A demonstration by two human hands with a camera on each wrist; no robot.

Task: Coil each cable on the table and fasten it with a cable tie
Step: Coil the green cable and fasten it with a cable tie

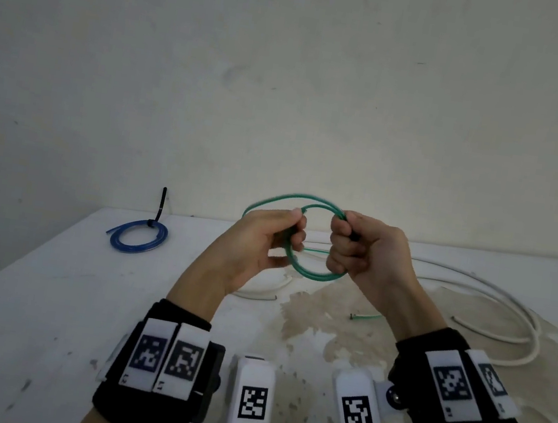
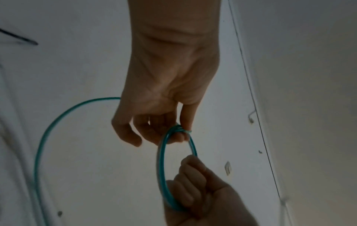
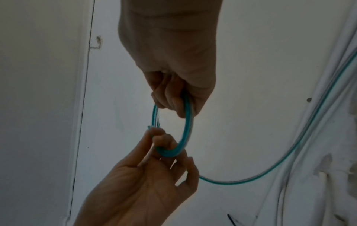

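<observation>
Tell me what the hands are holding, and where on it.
Both hold the green cable's coil: left hand pinches its left side near the cut end, right hand grips its right side in a fist.

A bare, workshop-like room: a stained white counter (image 1: 42, 284) against a scuffed plain wall (image 1: 291, 68), with loose white cables (image 1: 495, 305) and a tied blue coil (image 1: 139, 236)

Shown were one green cable (image 1: 311, 274), one blue coiled cable (image 1: 139, 238), one black cable tie (image 1: 160, 208), white cables (image 1: 494, 308), two hands.
</observation>
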